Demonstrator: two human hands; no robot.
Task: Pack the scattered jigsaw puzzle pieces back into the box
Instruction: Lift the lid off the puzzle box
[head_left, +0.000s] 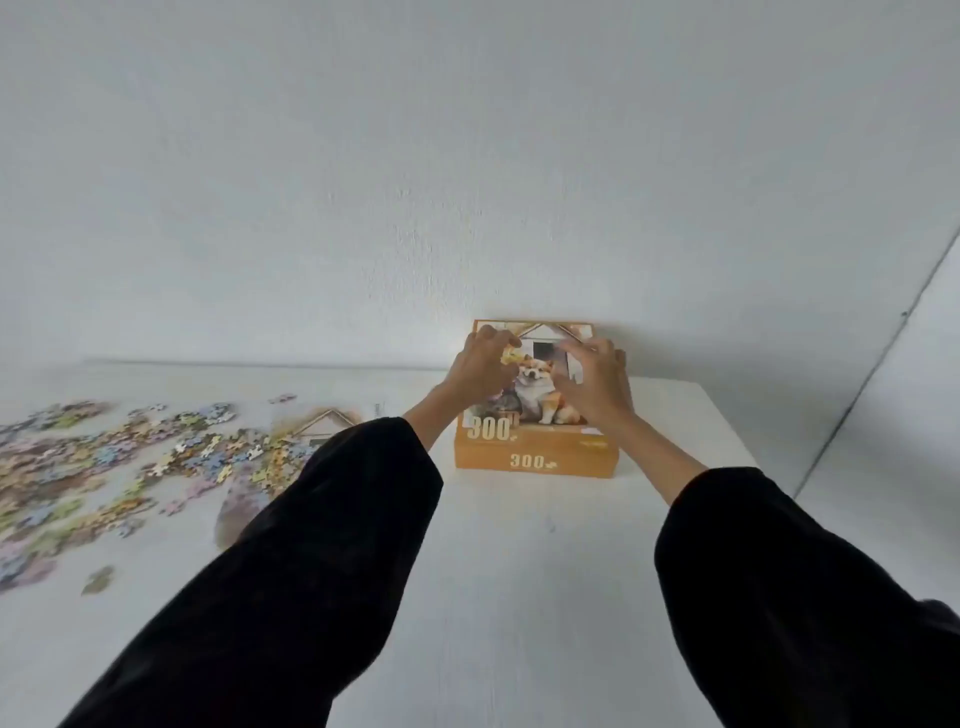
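I judge the task is only at its beginning: nearly all the puzzle pieces (130, 457) lie scattered on the left part of the desk (519, 571), well apart from the box (535, 460), which stands closed at the wall. My left hand (480, 371) pinches a few yellowish pieces (510, 356) in a narrow grip above the lid (540, 387). My right hand (597, 387) lies on the lid's right side, and I cannot tell if its grip holds the edge.

box (535, 457) lid: "300" | box front side: "300"
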